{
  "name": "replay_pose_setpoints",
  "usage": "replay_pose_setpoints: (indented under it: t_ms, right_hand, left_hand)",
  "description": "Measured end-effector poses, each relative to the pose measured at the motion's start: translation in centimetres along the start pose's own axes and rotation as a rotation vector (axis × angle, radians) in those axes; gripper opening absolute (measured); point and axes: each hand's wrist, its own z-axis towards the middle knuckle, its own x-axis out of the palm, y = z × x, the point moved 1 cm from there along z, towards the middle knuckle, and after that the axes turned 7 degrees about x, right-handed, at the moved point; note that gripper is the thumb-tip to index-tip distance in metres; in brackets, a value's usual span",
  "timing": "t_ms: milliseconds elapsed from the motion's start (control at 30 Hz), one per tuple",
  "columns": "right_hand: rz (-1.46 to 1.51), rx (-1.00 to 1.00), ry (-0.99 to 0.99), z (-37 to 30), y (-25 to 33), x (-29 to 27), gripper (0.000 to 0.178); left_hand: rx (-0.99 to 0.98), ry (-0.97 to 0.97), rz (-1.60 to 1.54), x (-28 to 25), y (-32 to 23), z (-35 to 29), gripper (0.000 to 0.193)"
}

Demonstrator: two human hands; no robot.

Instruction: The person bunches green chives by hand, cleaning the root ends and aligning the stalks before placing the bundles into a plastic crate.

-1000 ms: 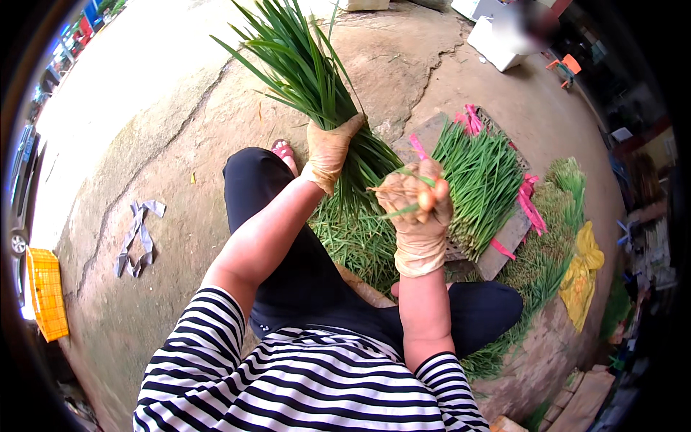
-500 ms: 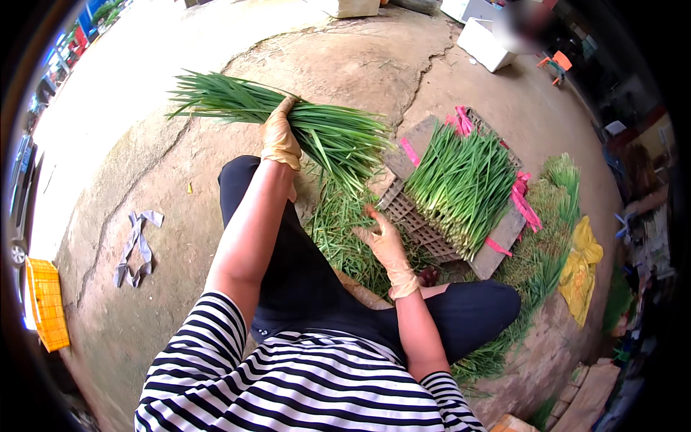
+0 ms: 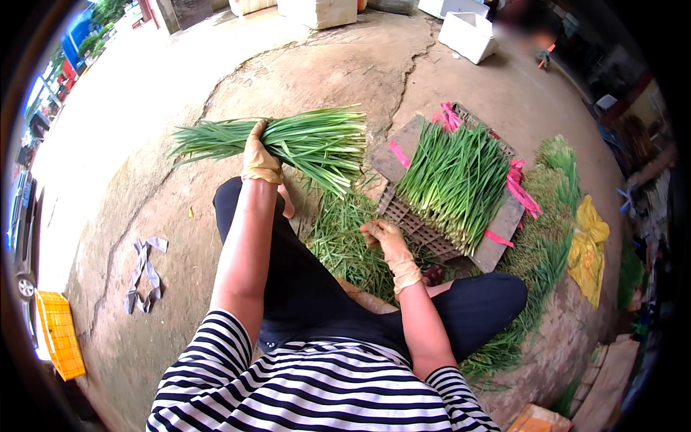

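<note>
My left hand (image 3: 260,155), in a pale yellow glove, grips a thick bunch of garlic chives (image 3: 320,140) around its middle. The bunch lies nearly level in the air, leaf tips to the left and paler cut ends to the right. My right hand (image 3: 385,241), gloved the same way, is closed with its fingers curled, above a heap of loose green trimmings (image 3: 342,237). Whatever its fingers may hold is too small to make out. Right of it, a neat pile of chives (image 3: 457,180) rests on a board (image 3: 493,248) over an upturned plastic crate (image 3: 410,227).
Pink ribbons (image 3: 522,191) hang around the board. More chives (image 3: 554,216) lie on the ground at the right beside a yellow bag (image 3: 589,248). Grey cloth strips (image 3: 145,273) and a yellow crate (image 3: 60,335) are at the left. White foam boxes (image 3: 466,37) stand at the back.
The chive bunch has turned from slanting down at the right to nearly level. My right hand has gone from spread fingers to curled ones. The view has shifted slightly.
</note>
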Motion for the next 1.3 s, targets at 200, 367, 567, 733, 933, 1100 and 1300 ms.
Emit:
replay_pose_setpoints:
  t_ms: [200, 367, 567, 733, 933, 1100, 1300]
  right_hand:
    - [-0.051, -0.151, 0.164, 4.8, 2.3, 8.0, 0.057]
    - [0.106, -0.082, 0.381, 4.4, 3.6, 5.9, 0.029]
    - [0.676, -0.417, 0.501, -0.5, 4.1, -2.6, 0.023]
    - [0.082, -0.414, -0.025, -0.6, 8.1, -0.1, 0.026]
    - [-0.099, -0.174, 0.073, 0.6, 9.1, 3.8, 0.020]
    - [0.411, -0.384, 0.508, -3.3, 10.0, 1.0, 0.034]
    - [-0.194, -0.146, 0.038, -0.3, 6.6, 5.6, 0.034]
  left_hand:
    - [-0.114, 0.009, 0.007, -1.3, 0.8, 0.6, 0.017]
    - [-0.128, 0.042, 0.021, -2.3, -0.2, 1.5, 0.022]
    - [-0.115, 0.070, 0.044, -1.9, -0.8, 0.7, 0.022]
    - [-0.122, 0.047, -0.004, -1.3, -0.7, 0.4, 0.017]
    - [-0.041, 0.069, 0.058, -1.6, -0.8, -0.1, 0.014]
    - [-0.012, 0.058, 0.053, 0.2, -1.0, -1.6, 0.013]
    - [0.096, 0.055, 0.085, 0.4, 0.2, -1.8, 0.013]
